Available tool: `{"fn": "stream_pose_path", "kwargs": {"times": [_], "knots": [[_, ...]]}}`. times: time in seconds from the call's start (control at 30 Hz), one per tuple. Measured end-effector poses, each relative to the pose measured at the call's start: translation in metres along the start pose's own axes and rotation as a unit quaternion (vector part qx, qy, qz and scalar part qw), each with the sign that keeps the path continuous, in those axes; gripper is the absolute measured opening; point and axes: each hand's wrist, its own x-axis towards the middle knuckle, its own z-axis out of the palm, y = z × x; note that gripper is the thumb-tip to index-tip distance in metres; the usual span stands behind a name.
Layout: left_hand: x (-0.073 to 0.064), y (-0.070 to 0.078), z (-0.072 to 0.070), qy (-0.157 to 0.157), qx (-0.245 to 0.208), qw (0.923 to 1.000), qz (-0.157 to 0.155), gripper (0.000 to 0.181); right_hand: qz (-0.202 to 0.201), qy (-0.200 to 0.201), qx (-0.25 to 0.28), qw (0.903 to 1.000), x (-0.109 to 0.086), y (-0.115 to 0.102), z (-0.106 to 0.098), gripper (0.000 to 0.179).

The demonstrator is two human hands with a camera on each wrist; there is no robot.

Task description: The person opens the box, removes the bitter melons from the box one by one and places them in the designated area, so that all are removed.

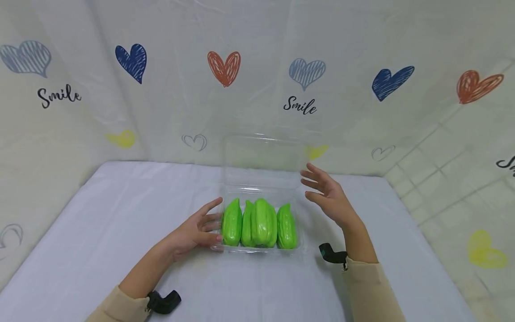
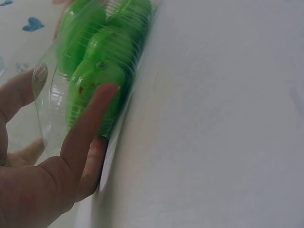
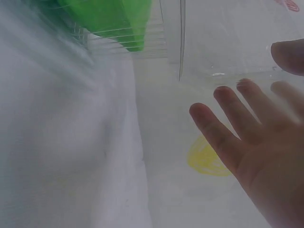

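A clear plastic clamshell box [image 1: 251,250] stands on the table with its lid [image 1: 263,156] raised at the back. Several glossy, bright green ridged fruits [image 1: 263,222], shaped like star fruit, lie side by side inside it. My left hand [image 1: 191,235] is at the box's left side, fingers extended, touching the clear wall; the left wrist view shows a finger [image 2: 95,107] against the plastic by the fruits. My right hand [image 1: 331,197] is held up beside the lid's right edge, fingers spread and holding nothing. In the right wrist view its fingertips are close to the lid; contact is unclear.
A white cloth [image 1: 141,210] covers the table. Behind it hangs a pale sheet [image 1: 257,27] printed with hearts and "Smile". Black curved pieces [image 1: 164,302] are fixed at both wrists, near the beige sleeves [image 1: 372,286].
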Motion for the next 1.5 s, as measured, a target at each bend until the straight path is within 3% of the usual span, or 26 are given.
{"fn": "stream_pose_path", "kwargs": {"times": [0.87,1.5], "knots": [[0.002,0.000,0.003,-0.003,-0.002,1.0000,0.008,0.105,0.040,-0.012,-0.002,0.9991,0.003,0.010,0.012,0.070],[0.003,-0.003,0.003,0.006,0.013,0.9999,0.001,0.104,0.078,-0.053,-0.015,0.9954,0.002,0.023,0.012,0.069]]}}
